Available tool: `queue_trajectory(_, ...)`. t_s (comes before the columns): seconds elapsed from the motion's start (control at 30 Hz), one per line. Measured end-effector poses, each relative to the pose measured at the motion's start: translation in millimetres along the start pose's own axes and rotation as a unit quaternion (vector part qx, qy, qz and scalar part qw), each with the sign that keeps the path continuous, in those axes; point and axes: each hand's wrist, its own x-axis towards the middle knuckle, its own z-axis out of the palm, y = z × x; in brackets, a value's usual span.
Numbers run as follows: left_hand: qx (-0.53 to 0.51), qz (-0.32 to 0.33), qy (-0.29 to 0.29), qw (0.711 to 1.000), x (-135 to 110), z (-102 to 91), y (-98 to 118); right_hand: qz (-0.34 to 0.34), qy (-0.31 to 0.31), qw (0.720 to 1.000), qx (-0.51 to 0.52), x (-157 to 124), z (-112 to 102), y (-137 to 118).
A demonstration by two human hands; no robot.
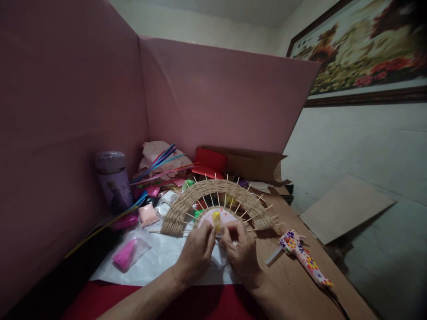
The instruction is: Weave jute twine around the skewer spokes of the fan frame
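Note:
My left hand (196,251) and my right hand (240,250) meet over white paper (160,262), fingers pinched together around a small yellow lump (216,220), soft clay by the look of it. Just behind them lies a woven straw arch (213,193) with wooden sticks fanning out of it, and a pale pink disc (227,217) sits under the arch. Both hands' fingertips touch the yellow lump.
A purple bottle (113,180) stands at the left by the pink cardboard screen (216,98). Bagged pink clay (126,254), coloured straws (160,164) and red card (209,162) lie behind. A flower-patterned glue gun (302,255) rests on the wooden table (300,289) at the right.

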Motion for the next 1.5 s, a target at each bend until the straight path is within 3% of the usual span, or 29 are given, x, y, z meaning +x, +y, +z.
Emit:
queue_trajectory(0.13,0.010,-0.011,0.005,1.000,1,-2.4,0,-0.054,-0.051,0.996,0.043,-2,-2,0)
queue_trajectory(0.27,0.043,0.021,0.011,0.999,0,-3.0,-1,-0.114,-0.103,0.987,0.051,-3,-5,-2)
queue_trajectory(0.47,0.096,0.168,0.003,0.981,-2,-3.5,-4,-0.075,-0.117,0.984,0.107,-7,1,-1)
queue_trajectory(0.57,0.093,0.199,-0.002,0.976,-3,-7.6,-2,-0.038,-0.108,0.980,0.164,-6,4,2)
queue_trajectory(0.67,0.036,0.148,0.062,0.986,0,-15.7,0,0.043,-0.093,0.971,0.215,-5,5,6)
queue_trajectory(0.73,-0.022,0.077,0.140,0.987,6,-21.6,-2,0.093,-0.091,0.959,0.251,-4,6,8)
queue_trajectory(0.8,-0.086,0.007,0.164,0.983,14,-26.3,-6,0.121,-0.102,0.946,0.283,-4,6,10)
queue_trajectory(0.87,-0.180,-0.067,0.101,0.976,21,-29.4,-13,0.128,-0.113,0.939,0.298,-5,7,11)
queue_trajectory(1.0,-0.328,-0.187,-0.016,0.926,28,-33.0,-21,0.120,-0.118,0.943,0.286,-7,6,11)
queue_trajectory(1.13,-0.356,-0.201,-0.027,0.912,29,-37.2,-17,0.105,-0.124,0.944,0.287,-4,4,7)
queue_trajectory(1.5,-0.323,-0.176,0.059,0.928,25,-26.1,-14,0.155,-0.199,0.913,0.319,1,2,-5)
